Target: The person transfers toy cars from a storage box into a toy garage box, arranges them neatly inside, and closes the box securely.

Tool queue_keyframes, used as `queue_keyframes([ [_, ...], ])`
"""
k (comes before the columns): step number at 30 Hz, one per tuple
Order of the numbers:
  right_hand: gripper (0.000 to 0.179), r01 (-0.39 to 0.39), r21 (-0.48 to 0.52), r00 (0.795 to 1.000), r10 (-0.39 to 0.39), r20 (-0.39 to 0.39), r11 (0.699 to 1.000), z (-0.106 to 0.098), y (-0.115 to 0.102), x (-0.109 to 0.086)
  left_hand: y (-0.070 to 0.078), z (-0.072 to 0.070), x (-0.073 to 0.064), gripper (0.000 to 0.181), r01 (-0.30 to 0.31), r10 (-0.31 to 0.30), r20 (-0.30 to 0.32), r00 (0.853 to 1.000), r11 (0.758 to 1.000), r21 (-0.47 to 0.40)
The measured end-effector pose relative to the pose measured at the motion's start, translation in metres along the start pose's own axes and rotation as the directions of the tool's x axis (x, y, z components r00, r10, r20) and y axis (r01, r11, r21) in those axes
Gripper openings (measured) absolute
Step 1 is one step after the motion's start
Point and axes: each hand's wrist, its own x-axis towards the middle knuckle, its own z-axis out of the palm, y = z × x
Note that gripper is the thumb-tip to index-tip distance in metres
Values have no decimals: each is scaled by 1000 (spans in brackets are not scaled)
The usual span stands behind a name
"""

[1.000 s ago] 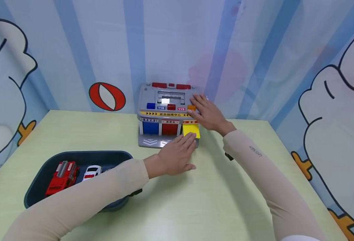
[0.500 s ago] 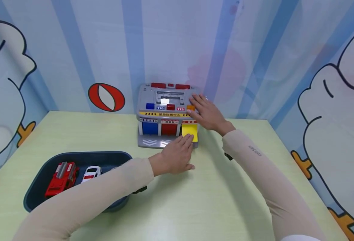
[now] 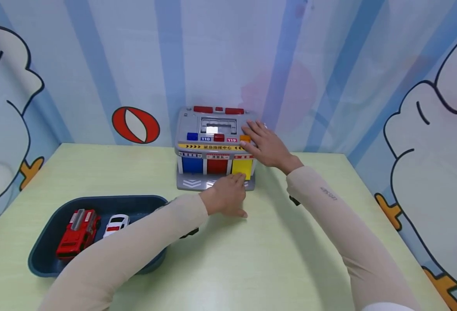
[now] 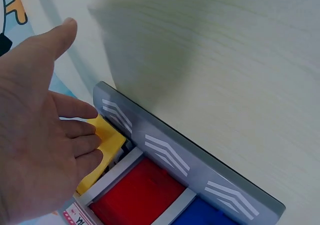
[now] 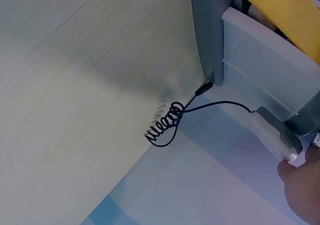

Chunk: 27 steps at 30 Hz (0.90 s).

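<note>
A grey toy emergency station (image 3: 187, 123) stands at the back of the table, with blue, red and yellow doors along its front. Its yellow door (image 3: 242, 167) is tilted a little outward at the bottom; a gap shows behind it in both wrist views. My left hand (image 3: 227, 194) touches the door's lower part with extended fingers, thumb held apart. Palm and fingers of this left hand (image 4: 45, 145) show against the yellow panel in the left wrist view. My right hand (image 3: 269, 146) rests flat on the station's right top, near the orange button (image 3: 245, 138).
A dark blue bin (image 3: 96, 198) at the left holds a red fire truck (image 3: 77, 235) and a white toy car (image 3: 116, 224); my left sleeve covers part of it. A grey-white handset (image 5: 275, 135) with a coiled black cord (image 5: 165, 122) hangs at the station's side.
The yellow door has swung inward from a raised tilt to nearly upright. My left hand has moved slightly toward the station with it. The right hand stays on top.
</note>
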Motion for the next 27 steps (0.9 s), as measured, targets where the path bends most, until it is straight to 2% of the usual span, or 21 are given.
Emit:
queue_keyframes([
  [10, 69, -22, 24, 1000, 22, 20, 999, -1, -2, 1, -6, 2, 8, 77, -1, 1, 36, 999, 1000, 10],
  [18, 69, -12, 47, 1000, 12, 6, 999, -1, 1, 1, -7, 2, 9, 77, 0, 1, 28, 1000, 999, -41],
  [22, 70, 8, 44, 1000, -8, 1, 999, -2, 3, 1, -8, 1, 10, 81, 7, -4, 28, 1000, 996, -86],
  [27, 69, 30, 40, 999, -31, 8, 999, -3, 4, 2, -13, 1, 10, 94, 0, 4, 47, 999, 997, -73],
])
